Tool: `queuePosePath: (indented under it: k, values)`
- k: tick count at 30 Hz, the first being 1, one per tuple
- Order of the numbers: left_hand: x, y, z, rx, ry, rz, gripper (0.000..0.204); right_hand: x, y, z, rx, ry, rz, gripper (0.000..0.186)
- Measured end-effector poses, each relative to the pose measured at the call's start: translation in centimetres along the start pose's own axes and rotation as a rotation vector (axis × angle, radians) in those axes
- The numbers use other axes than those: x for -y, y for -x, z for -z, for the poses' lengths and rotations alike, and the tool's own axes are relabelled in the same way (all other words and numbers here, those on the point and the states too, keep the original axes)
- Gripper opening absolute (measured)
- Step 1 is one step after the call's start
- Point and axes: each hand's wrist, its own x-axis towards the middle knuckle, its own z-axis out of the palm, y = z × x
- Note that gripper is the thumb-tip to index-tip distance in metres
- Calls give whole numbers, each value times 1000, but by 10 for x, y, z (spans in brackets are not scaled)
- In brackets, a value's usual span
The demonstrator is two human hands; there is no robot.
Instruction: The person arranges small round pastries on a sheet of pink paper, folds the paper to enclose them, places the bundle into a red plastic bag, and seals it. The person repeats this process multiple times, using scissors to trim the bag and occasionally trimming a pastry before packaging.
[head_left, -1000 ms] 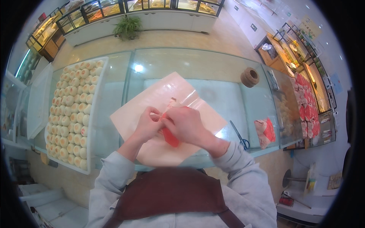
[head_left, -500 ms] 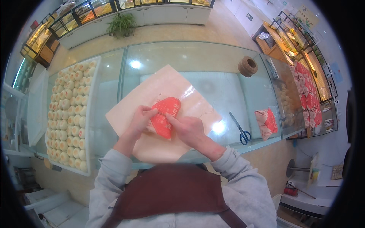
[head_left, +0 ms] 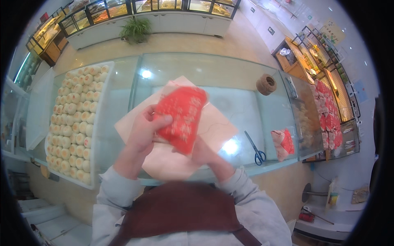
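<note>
A red paper-wrapped packet (head_left: pixel 183 115) with pale printing is held up, tilted, over the sheets of light brown wrapping paper (head_left: pixel 219 123). My left hand (head_left: pixel 144 129) grips its left side, thumb on the red face and fingers behind. At the packet's lower right edge is my right hand (head_left: pixel 202 152), blurred, its fingers hidden behind the packet. To the right, dark-handled scissors (head_left: pixel 257 153) lie on the glass counter (head_left: pixel 164 67). Beside them sits another red-and-pale wrapped packet (head_left: pixel 282 144).
A white tray (head_left: pixel 95 158) of round pale pastries (head_left: pixel 70 119) stands at the left. A brown twine roll (head_left: pixel 266 84) sits at the counter's far right. More red packets (head_left: pixel 327 117) are stacked beyond the right end. A potted plant (head_left: pixel 136 30) stands across the floor.
The packet has been lifted off the paper and raised, its broad red face now showing. My right hand has moved from its top to its lower edge, partly behind it.
</note>
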Motion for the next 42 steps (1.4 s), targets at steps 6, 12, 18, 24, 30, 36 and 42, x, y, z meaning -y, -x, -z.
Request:
queuePosePath:
  k: [6, 12, 18, 24, 30, 36, 42]
  values:
    - [14, 5, 28, 120, -531, 335, 58, -3, -43, 101, 5, 663, -370, 20]
    - [57, -6, 55, 22, -605, 391, 46, 19, -46, 80, -197, 1205, -228, 19]
    - [70, -11, 60, -20, -716, 344, 42, 51, -62, 1, -88, 1085, -2, 21]
    - [82, 11, 55, -89, -991, -164, 36, 44, -77, -9, 65, 957, -129, 20]
    - [75, 18, 45, 70, -1434, -912, 12, 68, -66, 32, -10, 966, -33, 15]
    - [46, -15, 31, 637, -1586, -938, 8, 72, -91, 79, -27, 1497, -214, 19]
    - [16, -28, 3, 807, -1689, -452, 17, 48, -87, 59, -123, 1131, -218, 22]
